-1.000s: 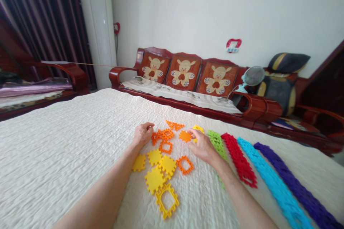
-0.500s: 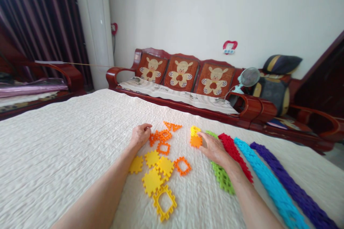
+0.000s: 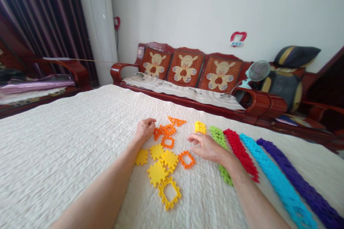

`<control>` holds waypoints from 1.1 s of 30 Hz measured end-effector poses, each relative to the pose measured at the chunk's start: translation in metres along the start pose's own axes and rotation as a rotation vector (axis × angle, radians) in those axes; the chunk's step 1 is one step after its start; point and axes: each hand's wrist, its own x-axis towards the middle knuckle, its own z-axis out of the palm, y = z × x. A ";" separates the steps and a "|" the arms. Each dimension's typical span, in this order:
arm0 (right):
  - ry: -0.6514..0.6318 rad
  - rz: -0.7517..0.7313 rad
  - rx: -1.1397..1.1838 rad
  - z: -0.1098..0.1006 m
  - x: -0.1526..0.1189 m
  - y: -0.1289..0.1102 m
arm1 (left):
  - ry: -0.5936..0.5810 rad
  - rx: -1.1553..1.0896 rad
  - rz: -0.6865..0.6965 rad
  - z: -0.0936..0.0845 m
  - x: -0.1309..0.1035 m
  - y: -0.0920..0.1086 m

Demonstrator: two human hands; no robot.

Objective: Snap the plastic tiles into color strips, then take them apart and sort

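Observation:
My right hand [image 3: 206, 146] hovers right of the loose orange pieces, its fingers bent and a little apart, with nothing visible in them. Just beyond it lies a strip of yellow interlocking pieces [image 3: 200, 127]; the orange square seen joined to it earlier is hidden by the hand. My left hand [image 3: 146, 128] rests on the cover with curled fingers, beside an orange triangle piece [image 3: 158, 133]; whatever is inside the fingers is hidden. Near them lie an orange open square [image 3: 168, 142], another orange frame [image 3: 186, 159] and orange triangles [image 3: 176, 121].
Several yellow squares [image 3: 157, 173] and a yellow frame [image 3: 169, 193] lie nearer me on the white quilted cover [image 3: 88, 143]. To the right run green [image 3: 218, 136], red [image 3: 242, 155], light blue [image 3: 274, 173] and purple [image 3: 295, 171] strips. A wooden sofa [image 3: 172, 98] stands beyond.
My right hand has come off the yellow and orange strip and moved toward me, its fingers now over the spot nearer than the strip. My left hand stays beside the orange pieces. The view has shifted slightly.

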 end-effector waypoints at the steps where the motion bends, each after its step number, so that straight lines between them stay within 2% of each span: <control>1: 0.026 -0.028 -0.003 0.007 0.002 -0.005 | 0.003 0.001 0.003 0.000 0.000 0.000; 5: 0.146 -0.146 0.019 0.034 0.011 -0.016 | 0.001 0.004 0.011 0.000 0.000 0.000; 10: 0.131 -0.193 0.065 0.053 0.015 -0.015 | -0.008 -0.005 0.020 0.000 -0.001 0.002; 16: 0.369 -0.063 0.184 0.064 0.014 -0.002 | -0.042 -0.134 -0.017 0.000 -0.001 -0.001; 19: 0.388 -0.008 0.278 0.066 0.013 0.001 | -0.048 -0.150 -0.038 -0.004 -0.001 0.006; 22: 0.404 0.040 0.376 0.063 0.013 0.000 | -0.049 -0.017 0.038 -0.003 0.002 0.026; 24: 0.450 0.089 0.462 0.061 0.013 0.000 | -0.094 0.103 0.147 0.006 0.008 0.043; 27: 0.555 0.167 0.610 0.058 0.013 0.000 | -0.159 0.196 0.287 0.032 0.021 0.063; 30: 0.587 0.192 0.678 0.057 0.014 0.000 | -0.245 0.290 0.316 0.059 0.032 0.074; 33: 0.586 0.204 0.696 0.058 0.015 0.002 | -0.358 0.429 0.329 0.072 0.037 0.078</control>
